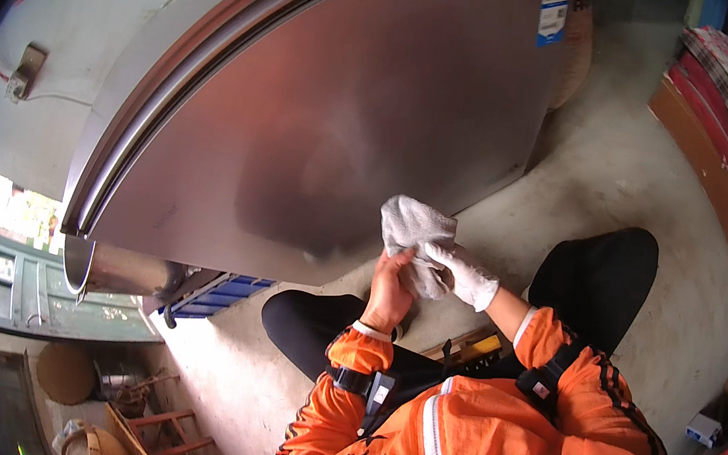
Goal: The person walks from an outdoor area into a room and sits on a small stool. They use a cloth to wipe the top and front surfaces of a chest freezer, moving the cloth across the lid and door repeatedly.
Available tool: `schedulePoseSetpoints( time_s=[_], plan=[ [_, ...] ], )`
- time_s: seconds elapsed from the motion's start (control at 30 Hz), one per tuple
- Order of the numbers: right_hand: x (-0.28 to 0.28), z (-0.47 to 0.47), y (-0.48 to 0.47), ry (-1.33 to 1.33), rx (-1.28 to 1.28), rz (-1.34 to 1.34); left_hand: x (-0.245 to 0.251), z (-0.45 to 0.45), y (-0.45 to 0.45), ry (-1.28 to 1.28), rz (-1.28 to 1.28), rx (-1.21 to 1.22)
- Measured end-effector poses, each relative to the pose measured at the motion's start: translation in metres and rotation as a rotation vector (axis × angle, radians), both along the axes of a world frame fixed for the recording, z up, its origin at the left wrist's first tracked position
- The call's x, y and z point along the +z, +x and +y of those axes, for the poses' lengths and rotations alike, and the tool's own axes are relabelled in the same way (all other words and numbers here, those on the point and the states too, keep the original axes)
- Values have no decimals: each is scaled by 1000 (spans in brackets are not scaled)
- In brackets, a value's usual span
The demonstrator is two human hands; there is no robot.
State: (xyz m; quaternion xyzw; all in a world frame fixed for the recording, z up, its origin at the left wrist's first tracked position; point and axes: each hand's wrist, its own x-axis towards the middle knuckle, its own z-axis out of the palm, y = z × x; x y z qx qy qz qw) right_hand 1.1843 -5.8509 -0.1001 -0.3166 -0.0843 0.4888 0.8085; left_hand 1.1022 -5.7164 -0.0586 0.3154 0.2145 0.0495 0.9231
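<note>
A crumpled light grey cloth [415, 224] is held up between both hands, just in front of a large grey refrigerator door [380, 111]. My left hand [389, 294] is bare and grips the cloth from below, thumb laid along it. On my right hand [465, 278] is a thin white glove; its fingers and thumb pinch the cloth's right side. Part of the cloth hangs between the two hands. The door's lower edge runs close behind the cloth; whether they touch I cannot tell.
My bent knees flank the hands above the concrete floor [677, 285]. A bed [723, 156] with folded blankets stands at right. At left are a blue plastic rack [214, 301], a metal pot [127, 274], a green door [34, 293] and a wall socket [22, 78].
</note>
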Motion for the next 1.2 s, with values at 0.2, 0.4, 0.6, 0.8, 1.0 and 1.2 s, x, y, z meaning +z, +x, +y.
schedulePoseSetpoints(
  time_s=[0.2, 0.4, 0.6, 0.8, 1.0, 1.2],
  plan=[
    [-23, 5, 11, -380, -232, -137, -16, 31, -19, 571, 208, -217],
    [-49, -25, 58, -480, -572, -171, -22, 106, -63, 446, 167, -36],
    [22, -47, 134, -430, -944, -269, -20, 130, -97, 122, 8, 173],
    [183, -15, 201, -337, -1236, -1267, -28, 132, -81, 160, -68, 114],
    [236, 32, 244, -1036, -1389, -1652, -27, 127, -80, 205, 0, 189],
    [149, 39, 280, -1160, -1502, -1626, -21, 120, -75, 229, 16, 176]
  ],
)
